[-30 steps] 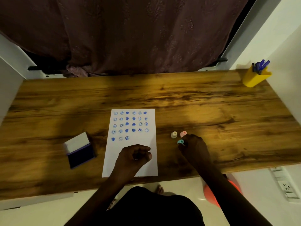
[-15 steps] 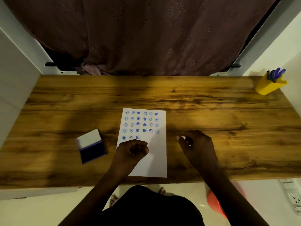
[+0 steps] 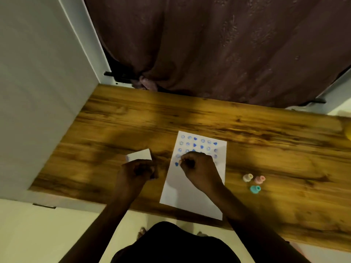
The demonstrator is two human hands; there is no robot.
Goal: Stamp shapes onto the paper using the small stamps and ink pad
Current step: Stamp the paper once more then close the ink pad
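Note:
The white paper (image 3: 191, 194) lies on the wooden desk and carries rows of blue smiley and heart prints on its upper half. My right hand (image 3: 199, 168) rests on the paper over the lower rows, fingers curled shut; nothing shows in it. My left hand (image 3: 135, 172) is pinched shut over the dark base of the ink pad (image 3: 139, 155), whose white lid stands open behind it. The pinch looks like a grip on a small stamp, but the fingers hide it. Three small stamps stand right of the paper: cream (image 3: 247, 177), pink (image 3: 259, 179), teal (image 3: 255, 189).
The wooden desk (image 3: 266, 141) runs up to a brown curtain (image 3: 218, 44) at the back and a white wall panel (image 3: 38, 92) on the left. Its near edge crosses just below the paper. My dark lap (image 3: 174, 243) sits below it.
My left hand went from the paper leftward onto the ink pad. My right hand left the three stamps and came to rest on the paper. The camera view swung left.

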